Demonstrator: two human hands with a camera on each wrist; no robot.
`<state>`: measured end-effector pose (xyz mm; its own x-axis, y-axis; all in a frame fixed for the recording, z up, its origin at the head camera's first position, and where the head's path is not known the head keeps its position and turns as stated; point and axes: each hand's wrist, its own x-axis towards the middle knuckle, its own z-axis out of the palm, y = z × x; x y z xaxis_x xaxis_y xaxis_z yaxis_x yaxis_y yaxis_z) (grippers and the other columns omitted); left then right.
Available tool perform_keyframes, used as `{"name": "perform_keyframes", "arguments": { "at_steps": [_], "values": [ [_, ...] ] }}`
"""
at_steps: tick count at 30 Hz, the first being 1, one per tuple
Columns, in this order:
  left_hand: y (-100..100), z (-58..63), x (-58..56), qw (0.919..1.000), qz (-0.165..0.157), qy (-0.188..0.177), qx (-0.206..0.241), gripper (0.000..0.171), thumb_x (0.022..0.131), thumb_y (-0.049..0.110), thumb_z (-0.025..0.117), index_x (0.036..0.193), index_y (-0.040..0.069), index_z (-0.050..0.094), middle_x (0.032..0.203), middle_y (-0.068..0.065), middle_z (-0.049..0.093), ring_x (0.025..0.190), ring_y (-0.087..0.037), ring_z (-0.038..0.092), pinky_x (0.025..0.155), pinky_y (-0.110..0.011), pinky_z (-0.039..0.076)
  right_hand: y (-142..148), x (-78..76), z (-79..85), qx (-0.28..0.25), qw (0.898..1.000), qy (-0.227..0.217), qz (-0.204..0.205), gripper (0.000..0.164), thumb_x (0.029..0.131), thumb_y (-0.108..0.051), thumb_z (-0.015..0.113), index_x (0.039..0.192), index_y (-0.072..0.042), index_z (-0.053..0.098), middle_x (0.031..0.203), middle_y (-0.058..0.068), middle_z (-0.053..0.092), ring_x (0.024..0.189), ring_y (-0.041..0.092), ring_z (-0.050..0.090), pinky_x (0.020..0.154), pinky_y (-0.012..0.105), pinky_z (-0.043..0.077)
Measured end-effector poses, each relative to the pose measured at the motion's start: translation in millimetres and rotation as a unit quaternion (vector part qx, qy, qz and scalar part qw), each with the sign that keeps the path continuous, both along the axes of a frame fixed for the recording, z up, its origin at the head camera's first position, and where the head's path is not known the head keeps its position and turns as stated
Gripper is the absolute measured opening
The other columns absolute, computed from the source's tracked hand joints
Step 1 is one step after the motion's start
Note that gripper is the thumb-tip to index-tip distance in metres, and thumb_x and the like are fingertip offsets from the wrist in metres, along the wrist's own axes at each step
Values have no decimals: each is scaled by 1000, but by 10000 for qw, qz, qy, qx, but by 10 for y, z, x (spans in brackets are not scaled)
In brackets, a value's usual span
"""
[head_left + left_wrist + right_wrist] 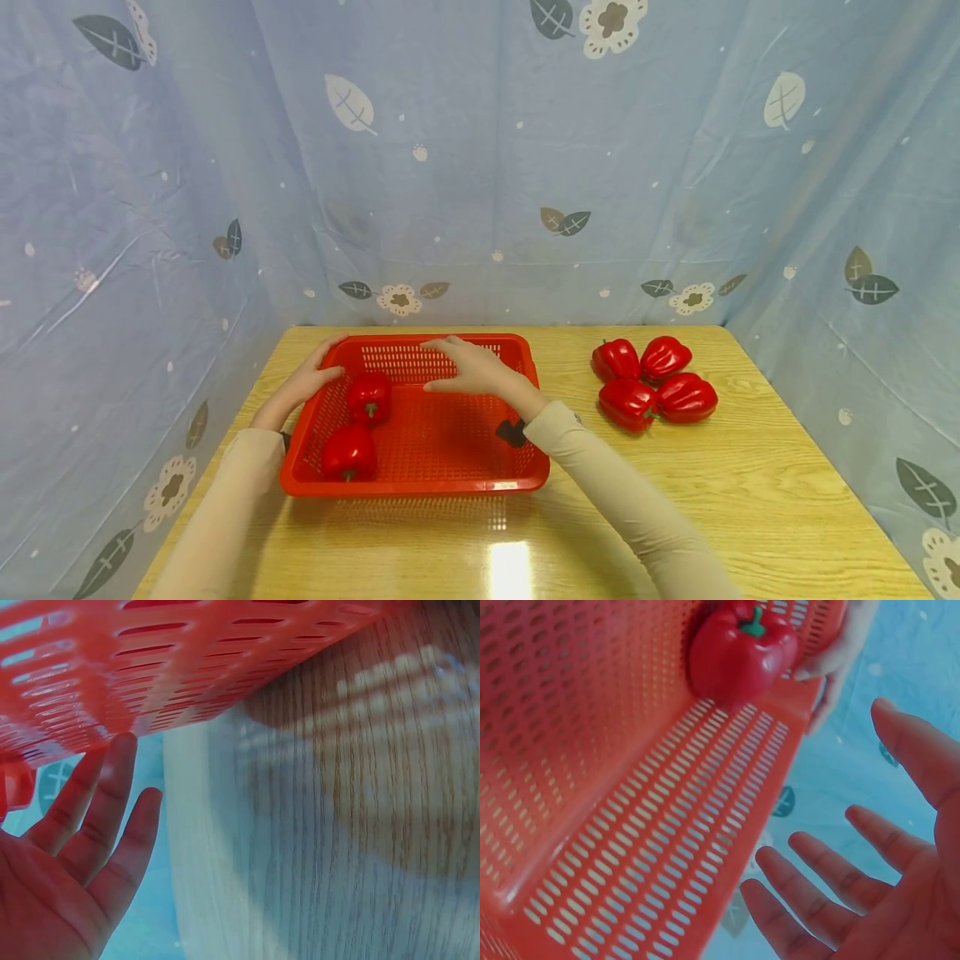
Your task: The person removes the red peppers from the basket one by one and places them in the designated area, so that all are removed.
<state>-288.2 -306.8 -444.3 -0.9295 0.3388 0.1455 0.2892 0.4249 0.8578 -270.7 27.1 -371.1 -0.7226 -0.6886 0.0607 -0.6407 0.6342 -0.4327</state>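
Observation:
A red plastic basket [442, 487] with slotted walls stands on the table. My left hand [306, 381] holds its left rim, thumb on the inner side and fingers along the outer wall. In the left wrist view those fingertips [124, 746] meet the slotted wall. Inside the basket, at its left, lie two red bell peppers, one farther back [369, 395] and one nearer [349, 452]. My right hand [480, 369] hovers over the basket with nothing in it, its fingers spread. In the right wrist view this hand [870, 877] is apart from the rim.
Several more red bell peppers [628, 403] sit close together on the wooden table [750, 483], right of the basket. A blue patterned curtain [465, 167] hangs at the back and on both sides.

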Motion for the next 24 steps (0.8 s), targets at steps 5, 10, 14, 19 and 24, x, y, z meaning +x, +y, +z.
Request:
{"name": "perform_keyframes", "arguments": {
  "at_steps": [5, 10, 14, 19, 24],
  "values": [
    [-1, -2, 9, 10000, 74, -19, -13, 62, 92, 1, 48, 145, -3, 16, 132, -34, 38, 99, -20, 56, 72, -23, 51, -118, -12, -70, 37, 10000, -14, 27, 70, 83, -46, 65, 142, -20, 38, 141, 5, 42, 124, 24, 46, 97, 43, 41],
    [-9, -2, 9, 9999, 129, -53, -2, 62, 91, 0, 48, 146, -1, 18, 133, -33, 38, 100, -18, 56, 73, -22, 50, -244, -16, -114, 64, 10000, 7, 33, 70, 83, -46, 64, 142, -18, 38, 139, 7, 43, 119, 24, 50, 94, 42, 44],
    [-10, 2, 6, 10000, 67, -25, 5, 63, 91, 0, 48, 145, -3, 16, 134, -34, 36, 104, -23, 54, 75, -20, 49, -332, -22, -153, 109, 9998, 140, 98, 68, 83, -46, 64, 140, -18, 40, 136, 7, 46, 116, 23, 52, 91, 40, 46],
    [-2, -1, 8, 10000, 30, -17, 55, 63, 91, 0, 47, 145, -4, 15, 134, -34, 36, 107, -28, 52, 75, -20, 49, -435, -41, -224, 157, 9995, 271, 93, 66, 83, -46, 63, 140, -19, 42, 140, 6, 44, 124, 24, 46, 97, 42, 42],
    [0, -17, -2, 9998, 118, 100, -150, 61, 92, 1, 49, 145, -3, 19, 134, -31, 37, 105, -25, 52, 77, -18, 47, -525, -60, -305, 209, 9992, 335, -3, 67, 83, -49, 62, 140, -21, 41, 141, 5, 43, 128, 23, 41, 100, 41, 40]
  ]
}}
